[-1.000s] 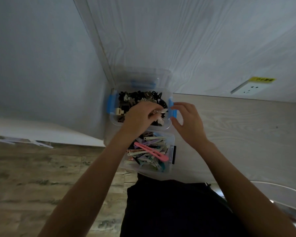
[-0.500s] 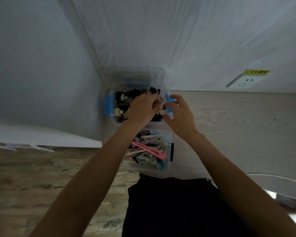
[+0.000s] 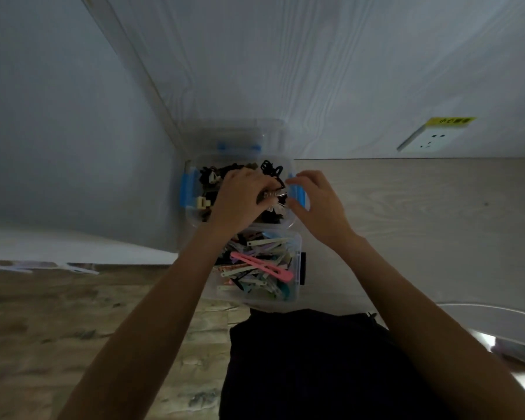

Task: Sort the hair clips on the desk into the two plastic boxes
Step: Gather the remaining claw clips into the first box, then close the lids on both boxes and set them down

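Clips (image 3: 256,263) fill both boxes and I see none loose on the desk (image 3: 406,207), so I think I'm nearly done: my left hand (image 3: 240,198) pinches a shiny clip (image 3: 272,194) over the far box (image 3: 191,212), my right hand (image 3: 319,204) curled beside it.

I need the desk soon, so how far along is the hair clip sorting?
Nearly done, it seems. The near clear plastic box holds pastel flat clips, with a long pink clip on top; the far clear box with blue latches holds dark claw clips. The left hand holds a small shiny clip over the far box, and the right hand hovers beside it. No loose clips show on the wooden desk.
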`<state>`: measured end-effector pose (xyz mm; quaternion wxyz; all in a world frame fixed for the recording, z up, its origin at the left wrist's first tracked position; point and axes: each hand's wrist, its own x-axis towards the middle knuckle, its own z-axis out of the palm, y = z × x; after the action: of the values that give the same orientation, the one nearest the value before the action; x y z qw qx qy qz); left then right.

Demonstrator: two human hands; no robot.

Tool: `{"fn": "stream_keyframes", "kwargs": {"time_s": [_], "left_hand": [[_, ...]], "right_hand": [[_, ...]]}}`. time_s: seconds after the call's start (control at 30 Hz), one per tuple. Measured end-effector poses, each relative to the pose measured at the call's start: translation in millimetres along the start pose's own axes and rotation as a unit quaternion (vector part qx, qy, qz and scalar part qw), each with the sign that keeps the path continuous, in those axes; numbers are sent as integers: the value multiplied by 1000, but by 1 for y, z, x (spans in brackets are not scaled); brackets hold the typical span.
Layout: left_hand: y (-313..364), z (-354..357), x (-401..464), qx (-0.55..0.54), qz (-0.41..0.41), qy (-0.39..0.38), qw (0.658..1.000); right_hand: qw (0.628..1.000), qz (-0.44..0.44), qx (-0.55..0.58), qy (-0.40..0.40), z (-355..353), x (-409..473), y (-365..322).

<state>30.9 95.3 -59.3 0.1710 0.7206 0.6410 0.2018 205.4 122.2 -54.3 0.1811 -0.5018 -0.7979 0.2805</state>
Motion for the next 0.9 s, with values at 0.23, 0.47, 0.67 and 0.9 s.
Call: {"fn": "stream_keyframes", "kwargs": {"time_s": [0.23,0.47,0.67,0.9], "left_hand": [[9,-7,-68,-84,-118,149,978],[8,20,-131,39,-222,178,958],[9,5,-126,57,-244,179,951],[-16,-22,-89,-66,-326,172,927]], "right_hand": [[974,-220,-25,-53,-10,-41,-14],[903,-317,-181,-229,44,-72,-20],[918,-343,-74,-184,24,-62,-33],[973,-198,-92,77,-43,43,-28]]}}
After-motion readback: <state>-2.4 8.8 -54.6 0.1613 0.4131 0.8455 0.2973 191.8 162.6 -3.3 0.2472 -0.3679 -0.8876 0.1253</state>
